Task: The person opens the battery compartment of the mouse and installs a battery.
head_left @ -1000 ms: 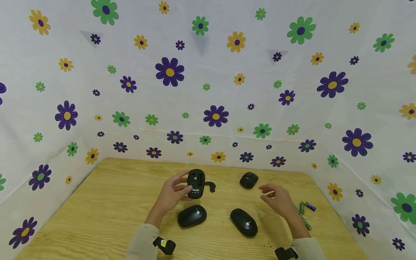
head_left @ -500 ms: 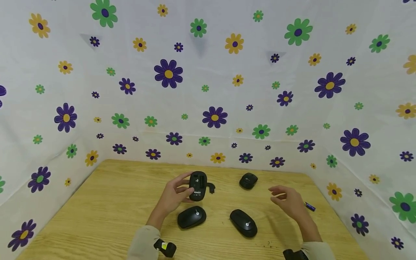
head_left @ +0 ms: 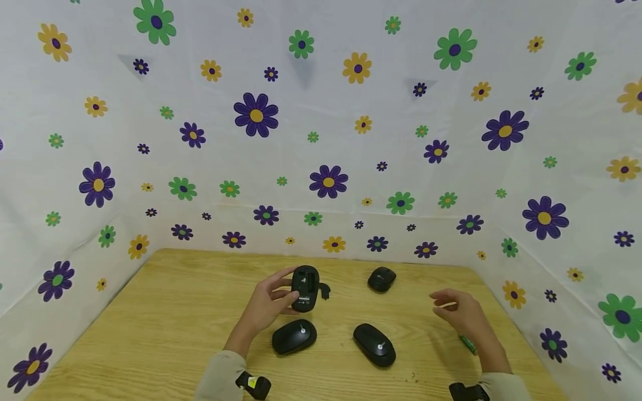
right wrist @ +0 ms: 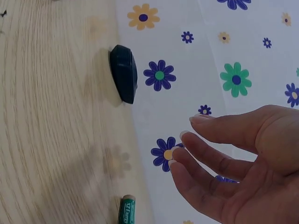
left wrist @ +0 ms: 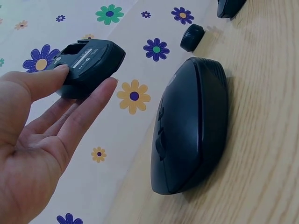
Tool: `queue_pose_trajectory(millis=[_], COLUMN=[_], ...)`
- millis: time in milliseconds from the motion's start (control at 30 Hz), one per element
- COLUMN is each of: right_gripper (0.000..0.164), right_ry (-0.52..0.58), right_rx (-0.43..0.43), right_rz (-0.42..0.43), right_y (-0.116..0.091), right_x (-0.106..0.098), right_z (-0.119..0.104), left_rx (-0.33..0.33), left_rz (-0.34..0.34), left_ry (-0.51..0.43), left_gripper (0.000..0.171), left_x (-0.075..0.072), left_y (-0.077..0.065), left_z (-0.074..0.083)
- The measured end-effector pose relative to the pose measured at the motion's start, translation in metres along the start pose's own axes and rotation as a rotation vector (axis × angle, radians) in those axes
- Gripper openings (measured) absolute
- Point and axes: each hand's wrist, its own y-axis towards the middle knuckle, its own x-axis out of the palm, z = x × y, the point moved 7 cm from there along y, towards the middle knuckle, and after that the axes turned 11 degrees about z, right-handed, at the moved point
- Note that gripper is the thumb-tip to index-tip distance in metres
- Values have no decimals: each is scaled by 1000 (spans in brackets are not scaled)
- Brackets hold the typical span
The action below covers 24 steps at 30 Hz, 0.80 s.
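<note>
Lying nearest you on the counter (head_left: 165, 328), the right mouse (head_left: 374, 345) sits to the near right of the held mouse (head_left: 305, 288). A green battery (head_left: 468, 344) rests well to the right of the held mouse, and the near mouse (head_left: 294, 336) sits just on its near side. Your right hand (head_left: 461, 313) hovers well to its right, near the battery, the fingers loosely bent and grasping nothing. Your left hand (head_left: 268, 303) grips the held mouse from its left, up off the counter, with the battery bay (head_left: 309, 278) uncovered, facing you and seemingly bare. Just right of the held mouse shows a dark curved piece (head_left: 325, 291), perhaps its cover; you can't tell whether they touch. Beyond and to the right lies the far mouse (head_left: 382, 279), before the flowered sheet (head_left: 301, 156).

You seem to be keeping the bay ready for a battery. Your next move would likely call for lowering the right fingers onto the battery and pinching it, the left hand steady.

Your left wrist view adds what the head view hides: fingers under the shell, thumb (left wrist: 49, 80) on the underside. Your right wrist view shows the gap between fingertips and battery; only the head view shows the curved piece plainly.
</note>
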Motion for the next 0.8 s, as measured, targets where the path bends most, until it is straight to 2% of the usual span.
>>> queue_pose_trajectory(millis=[233,633,800], right_gripper=[31,17,16], right_ry=[-47,-180,-220], right_rx=[26,104,115], right_rz=[-12,-154,-182], right_y=[2,-1,-1], right_x=[-4,-8,-8], right_z=[15,34,44], left_rx=[5,1,8], left_rz=[-8,-4,-5], left_ry=[-1,-2,-6], left_gripper=[61,61,61], left_x=[-1,-2,-2], left_y=[0,1,1], left_z=[0,-2,-2])
